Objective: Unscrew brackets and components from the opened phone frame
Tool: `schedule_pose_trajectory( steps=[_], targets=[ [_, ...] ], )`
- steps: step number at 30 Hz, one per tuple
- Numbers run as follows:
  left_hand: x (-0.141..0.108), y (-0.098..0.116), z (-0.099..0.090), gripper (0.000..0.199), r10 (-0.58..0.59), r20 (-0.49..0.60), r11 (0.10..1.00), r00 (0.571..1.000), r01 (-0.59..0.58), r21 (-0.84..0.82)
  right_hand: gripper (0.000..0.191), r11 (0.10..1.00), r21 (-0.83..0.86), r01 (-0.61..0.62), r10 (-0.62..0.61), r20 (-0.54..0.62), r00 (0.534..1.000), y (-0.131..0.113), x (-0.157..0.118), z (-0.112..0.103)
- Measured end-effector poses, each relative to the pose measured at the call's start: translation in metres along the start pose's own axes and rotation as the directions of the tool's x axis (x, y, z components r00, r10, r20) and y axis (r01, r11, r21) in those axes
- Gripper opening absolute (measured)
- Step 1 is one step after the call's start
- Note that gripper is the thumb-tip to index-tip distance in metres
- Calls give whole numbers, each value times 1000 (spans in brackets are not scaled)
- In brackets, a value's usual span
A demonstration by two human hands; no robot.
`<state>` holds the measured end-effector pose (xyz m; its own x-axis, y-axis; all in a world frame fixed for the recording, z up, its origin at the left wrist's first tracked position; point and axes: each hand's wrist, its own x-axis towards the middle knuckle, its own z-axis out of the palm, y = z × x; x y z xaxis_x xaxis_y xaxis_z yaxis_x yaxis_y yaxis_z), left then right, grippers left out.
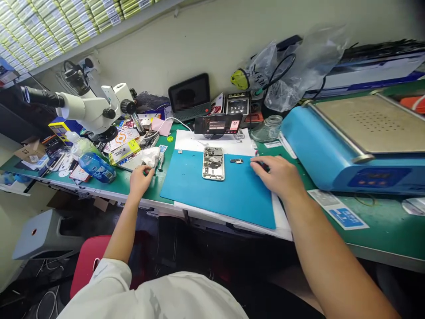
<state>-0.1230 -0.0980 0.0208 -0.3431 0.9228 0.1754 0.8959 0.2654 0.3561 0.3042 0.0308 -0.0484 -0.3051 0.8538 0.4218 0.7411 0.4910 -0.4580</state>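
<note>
An opened phone (pixel 213 164), its inner parts exposed, lies on the blue mat (pixel 186 186) between my hands. Beside it on the right is a small dark phone part (pixel 237 161). My right hand (pixel 277 175) is at the mat's right edge, thumb and fingers closed round a dark object mostly hidden by them. At the left, off the mat, my left hand (pixel 141 178) is closed next to a crumpled white tissue (pixel 151 156) and a small metal tool (pixel 161 161); what its fingers hold, if anything, is too small to make out.
A microscope (pixel 89 110) and a blue bottle (pixel 97 168) stand on the left. Behind the mat are a propped-up phone (pixel 218 125) and a glass jar (pixel 272 128). A blue heating-plate machine (pixel 327 155) fills the right of the bench.
</note>
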Motion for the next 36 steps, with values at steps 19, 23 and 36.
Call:
schedule_pose_trajectory(
  steps=[19,23,36],
  targets=[
    [5,37,26,24,69,-125,984,990,-47,172,30,995,-30,-98,97,-44,994,-2,1,-4],
    [8,36,26,23,67,-109,977,992,-43,208,30,996,-16,-92,92,-48,995,-2,1,-4],
    [24,47,19,35,60,126,971,990,-88,224,31,998,25,-60,62,-69,996,2,0,-1]
  ],
)
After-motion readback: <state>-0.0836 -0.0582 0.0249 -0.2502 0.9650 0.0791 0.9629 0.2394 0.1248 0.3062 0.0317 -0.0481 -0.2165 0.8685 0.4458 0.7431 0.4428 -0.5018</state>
